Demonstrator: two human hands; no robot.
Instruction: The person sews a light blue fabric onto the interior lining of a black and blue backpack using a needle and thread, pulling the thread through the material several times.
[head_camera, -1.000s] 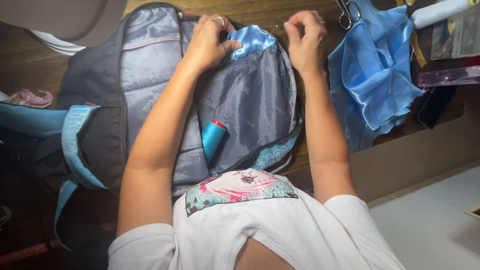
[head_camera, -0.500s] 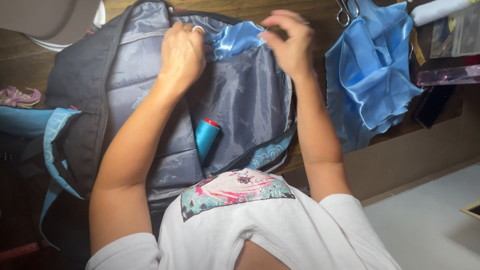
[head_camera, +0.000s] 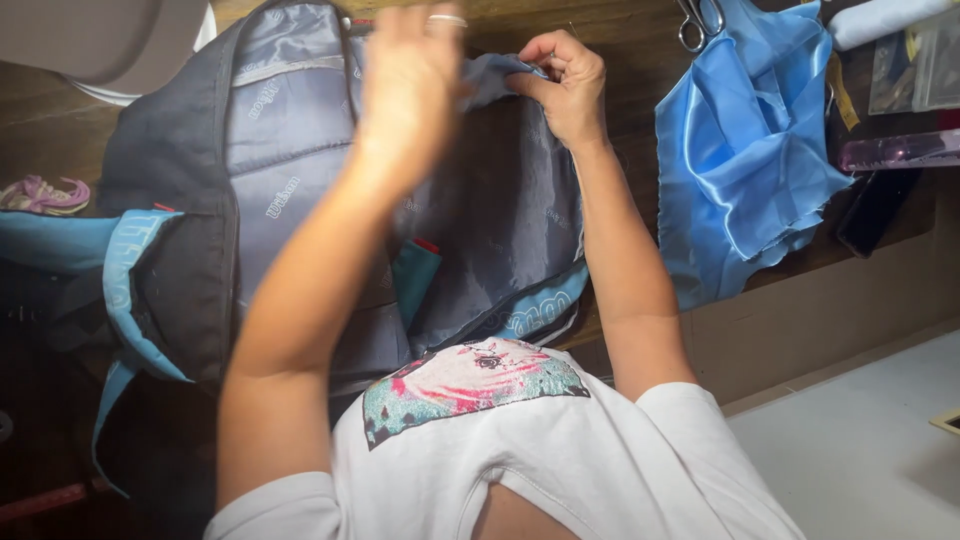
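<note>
Two hands over one grey bag (head_camera: 270, 200) lying on the wooden table (head_camera: 620, 30). The right hand (head_camera: 565, 85) pinches a fold of the bag's lining; the left hand (head_camera: 415, 70) is blurred, fingers loosely open, holding nothing I can see. One blue cloth (head_camera: 745, 150) and one pair of scissors (head_camera: 697, 20) lie to the right.

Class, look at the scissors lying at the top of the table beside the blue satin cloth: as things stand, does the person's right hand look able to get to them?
Probably yes. The scissors lie in the open on the table, just right of the right hand, with nothing between them. But that hand is pinching a fold of blue fabric and would have to let go first.
</note>
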